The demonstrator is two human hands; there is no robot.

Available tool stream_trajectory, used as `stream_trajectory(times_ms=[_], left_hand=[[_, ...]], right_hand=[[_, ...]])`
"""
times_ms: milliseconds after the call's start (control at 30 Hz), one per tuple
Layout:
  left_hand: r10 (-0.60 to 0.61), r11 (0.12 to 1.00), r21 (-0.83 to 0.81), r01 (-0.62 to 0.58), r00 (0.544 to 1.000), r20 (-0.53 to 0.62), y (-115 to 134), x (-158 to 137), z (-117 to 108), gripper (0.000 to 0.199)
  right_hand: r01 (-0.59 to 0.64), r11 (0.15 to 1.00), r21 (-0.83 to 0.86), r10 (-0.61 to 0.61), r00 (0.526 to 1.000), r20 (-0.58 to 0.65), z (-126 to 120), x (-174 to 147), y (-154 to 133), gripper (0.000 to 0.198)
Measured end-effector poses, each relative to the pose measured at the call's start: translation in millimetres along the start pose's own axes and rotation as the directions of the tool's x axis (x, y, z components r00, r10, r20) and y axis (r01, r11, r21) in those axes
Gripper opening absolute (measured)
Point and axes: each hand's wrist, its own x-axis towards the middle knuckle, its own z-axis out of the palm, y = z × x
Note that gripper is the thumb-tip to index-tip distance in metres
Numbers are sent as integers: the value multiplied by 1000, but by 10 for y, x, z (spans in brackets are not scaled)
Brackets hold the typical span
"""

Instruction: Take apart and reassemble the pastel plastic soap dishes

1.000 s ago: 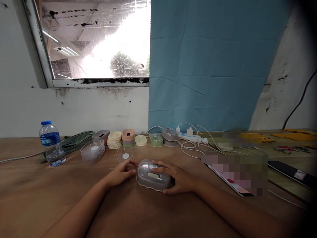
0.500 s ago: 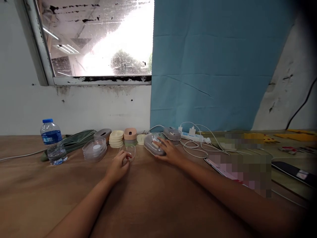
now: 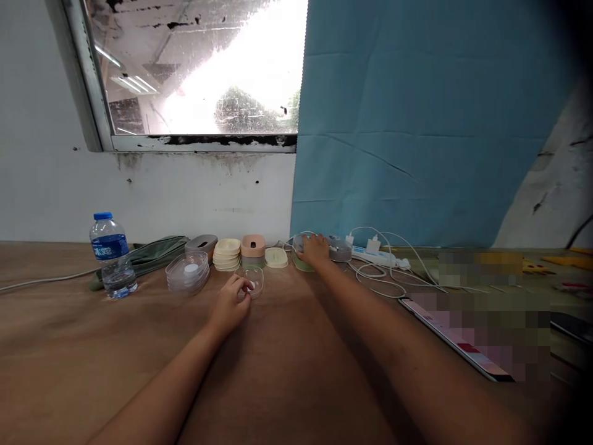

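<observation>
My left hand (image 3: 233, 303) rests on the tabletop with fingers curled onto a clear plastic lid (image 3: 258, 281), close to its white round centre. My right hand (image 3: 315, 249) reaches to the back, its fingers closed over a grey container with a clear top (image 3: 299, 240); the hand hides much of it. Below that container shows a green piece (image 3: 302, 262). Left of it lie a pale cream lid (image 3: 277, 258) and a peach-and-grey box (image 3: 253, 246). A stack of cream lids (image 3: 227, 254) and a stack of clear lids (image 3: 187, 272) stand farther left.
A water bottle (image 3: 111, 256) and a green cloth bag (image 3: 160, 258) are at the left. Another grey container (image 3: 340, 248) sits behind my right hand, beside a white power strip (image 3: 375, 253) with looped cables. A tablet-like device (image 3: 456, 337) lies at the right.
My right hand has carried the grey container back and slightly right, over the green piece. My left hand stays at the clear lid. The camera view has shifted a little to the left.
</observation>
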Motion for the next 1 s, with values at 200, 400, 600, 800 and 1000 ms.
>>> stream_trajectory(times_ms=[200, 400, 600, 800, 1000], left_hand=[[-36, 999, 11, 36, 999, -22, -23, 12, 3, 19], [-52, 999, 6, 52, 997, -56, -52, 33, 4, 16], [-85, 996, 24, 87, 993, -84, -96, 51, -38, 15], [-85, 994, 59, 93, 988, -127, -181, 85, -86, 14], [-73, 977, 189, 101, 986, -149, -241, 66, -77, 14]], right_hand=[[271, 961, 52, -274, 961, 48, 31, -120, -221, 38], [399, 907, 137, -413, 905, 99, 240, -292, -602, 30], [390, 875, 285, -438, 890, 127, 259, -432, -519, 26], [420, 778, 468, -497, 866, 49, -65, -1122, -124, 20], [419, 685, 596, -522, 853, 1, -506, -1823, 378, 17]])
